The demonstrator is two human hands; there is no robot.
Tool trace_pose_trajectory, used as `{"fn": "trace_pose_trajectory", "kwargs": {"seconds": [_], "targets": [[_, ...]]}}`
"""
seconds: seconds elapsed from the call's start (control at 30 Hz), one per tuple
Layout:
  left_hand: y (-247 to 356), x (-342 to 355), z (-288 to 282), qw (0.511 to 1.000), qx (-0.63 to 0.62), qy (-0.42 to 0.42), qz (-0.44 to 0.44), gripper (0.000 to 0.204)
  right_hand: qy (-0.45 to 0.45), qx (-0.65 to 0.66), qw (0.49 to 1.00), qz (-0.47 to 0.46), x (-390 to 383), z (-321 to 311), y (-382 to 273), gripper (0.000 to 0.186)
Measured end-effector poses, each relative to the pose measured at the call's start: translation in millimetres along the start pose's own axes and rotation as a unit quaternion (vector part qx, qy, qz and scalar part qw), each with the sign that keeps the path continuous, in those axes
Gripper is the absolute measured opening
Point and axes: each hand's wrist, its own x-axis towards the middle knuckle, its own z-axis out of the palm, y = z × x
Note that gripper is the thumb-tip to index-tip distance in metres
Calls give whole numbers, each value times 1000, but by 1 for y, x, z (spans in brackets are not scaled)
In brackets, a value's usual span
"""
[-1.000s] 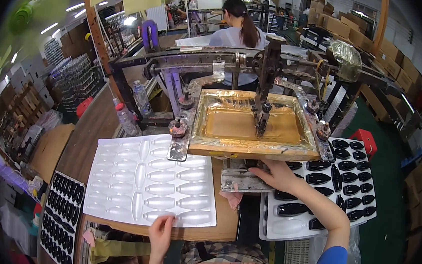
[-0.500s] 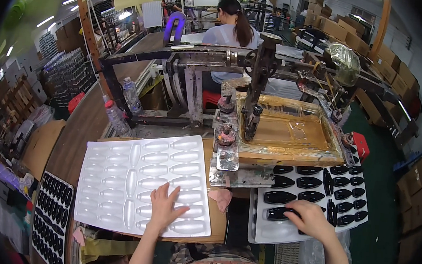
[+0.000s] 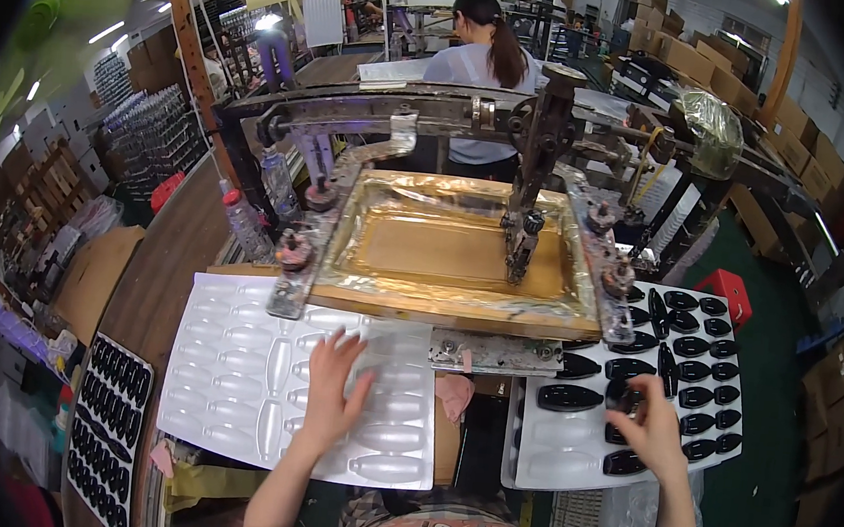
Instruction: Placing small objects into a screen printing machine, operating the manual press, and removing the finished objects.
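Note:
My left hand (image 3: 335,391) is open, fingers spread, over the right part of a white moulded plastic tray (image 3: 221,381) whose long hollows hold nothing. My right hand (image 3: 650,434) is closed around a glossy black tapered piece (image 3: 619,393), tilted up and partly hidden by the fingers. Below it lies a second white tray (image 3: 550,467) with rows of similar black pieces (image 3: 571,398). Above and beyond both trays stands a screen-printing frame (image 3: 457,319) with a gold-brown mesh, now over the far edge of the left tray.
A stained metal plate (image 3: 494,354) sits between the trays, with a pink cloth (image 3: 453,397) below it. Plastic bottles (image 3: 243,223) stand at left. Another tray of black pieces (image 3: 107,427) lies far left. A person (image 3: 484,68) sits ahead; a red stool (image 3: 725,295) is at right.
The printing frame has slid left, from beside the right tray to over the left tray's far edge. My right hand has lifted a black piece and moved right. My left hand has stayed over its tray.

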Motion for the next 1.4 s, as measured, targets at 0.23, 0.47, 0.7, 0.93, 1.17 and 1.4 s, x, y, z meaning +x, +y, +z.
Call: {"fn": "trace_pose_trajectory", "kwargs": {"seconds": [0.23,0.47,0.7,0.93,1.17,1.4], "targets": [[2,110,42,992,-110,-45,47,21,75,155,975,-140,29,-7,16,56],[-28,154,57,912,-406,-52,-14,20,62,191,956,-216,85,33,-39,44],[-58,166,54,798,-590,-22,-120,20,-107,57,963,-240,114,90,-75,48],[-146,112,102,879,-391,115,-246,13,25,103,961,-256,96,62,-45,39],[-129,98,149,927,-171,167,-290,15,-127,-132,976,-120,42,38,-4,39],[-116,72,140,948,-188,89,-240,29,-44,-140,975,-166,26,37,10,42]]}}
